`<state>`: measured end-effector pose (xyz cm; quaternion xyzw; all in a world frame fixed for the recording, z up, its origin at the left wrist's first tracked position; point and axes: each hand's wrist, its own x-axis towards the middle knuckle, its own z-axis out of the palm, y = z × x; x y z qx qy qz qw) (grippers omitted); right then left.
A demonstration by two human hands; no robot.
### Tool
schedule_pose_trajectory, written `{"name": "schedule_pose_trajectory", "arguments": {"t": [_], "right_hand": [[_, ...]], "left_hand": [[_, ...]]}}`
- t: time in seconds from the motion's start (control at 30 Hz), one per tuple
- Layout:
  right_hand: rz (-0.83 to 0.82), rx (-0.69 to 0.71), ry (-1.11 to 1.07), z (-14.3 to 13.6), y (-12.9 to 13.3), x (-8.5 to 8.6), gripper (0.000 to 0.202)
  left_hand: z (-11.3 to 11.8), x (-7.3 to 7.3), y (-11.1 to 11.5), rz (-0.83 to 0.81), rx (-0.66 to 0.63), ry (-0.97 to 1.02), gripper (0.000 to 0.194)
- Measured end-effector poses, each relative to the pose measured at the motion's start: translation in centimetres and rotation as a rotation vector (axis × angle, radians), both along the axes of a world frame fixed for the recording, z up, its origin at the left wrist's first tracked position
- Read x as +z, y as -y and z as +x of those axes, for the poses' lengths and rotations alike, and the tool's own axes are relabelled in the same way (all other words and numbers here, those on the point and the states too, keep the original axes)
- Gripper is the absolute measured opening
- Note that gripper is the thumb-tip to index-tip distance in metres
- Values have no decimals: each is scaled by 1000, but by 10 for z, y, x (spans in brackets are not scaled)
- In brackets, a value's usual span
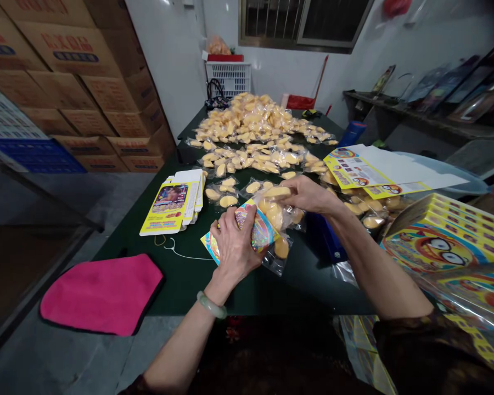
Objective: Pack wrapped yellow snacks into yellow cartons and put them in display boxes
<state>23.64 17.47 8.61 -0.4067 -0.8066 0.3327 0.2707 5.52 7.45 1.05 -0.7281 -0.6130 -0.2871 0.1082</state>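
Note:
My left hand (235,236) is wrapped over a colourful printed carton (260,224) that lies on its side on the dark green table. The carton's far right end faces several clear packets of yellow oval pieces (275,215). At that end my right hand (302,195) has its fingers closed on a clear packet of yellow pieces (276,192). Part of the packet is hidden by the fingers. One more packet (280,248) lies on the table just right of the carton.
A large heap of packets (255,118) covers the table's far part. Flat yellow cartons (167,206) lie at left, near a pink cloth piece (102,293). Printed card sheets (354,170) and stacked filled-out cartons (440,241) stand at right. Brown boxes (74,52) line the left wall.

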Motion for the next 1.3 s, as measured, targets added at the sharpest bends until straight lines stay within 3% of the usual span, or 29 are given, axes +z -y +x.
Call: {"name": "schedule_pose_trajectory", "arguments": {"t": [0.13, 0.2, 0.33, 0.47, 0.63, 0.73, 0.87, 1.0, 1.1, 1.2, 1.3], "right_hand": [[243, 34, 298, -15, 7, 13, 11], [259, 76, 297, -18, 10, 17, 13], [175, 153, 29, -14, 14, 29, 14], [234, 25, -281, -14, 26, 40, 24], [263, -82, -453, -20, 43, 47, 27], [288, -54, -319, -20, 53, 52, 19], [432, -10, 12, -29, 68, 62, 7], [530, -75, 427, -56, 83, 71, 13], [549, -114, 671, -78, 90, 67, 18], [515, -44, 733, -86, 90, 51, 17], [480, -9, 631, -77, 84, 39, 10]], "left_hand": [[3, -3, 0, 5, -15, 4, 87], [3, -5, -1, 9, 8, 34, 88], [2, -3, -2, 24, 97, 157, 93], [0, -1, -1, 110, 142, 283, 102], [-3, -20, -4, 166, 200, 400, 113], [-5, -30, -3, 171, 217, 418, 119], [-4, -32, 2, 205, 236, 401, 122], [-3, -33, 3, 230, 240, 400, 121], [-4, -36, 3, 250, 251, 438, 120], [-6, -37, 4, 259, 257, 455, 120], [-9, -36, 8, 240, 223, 452, 124]]}}
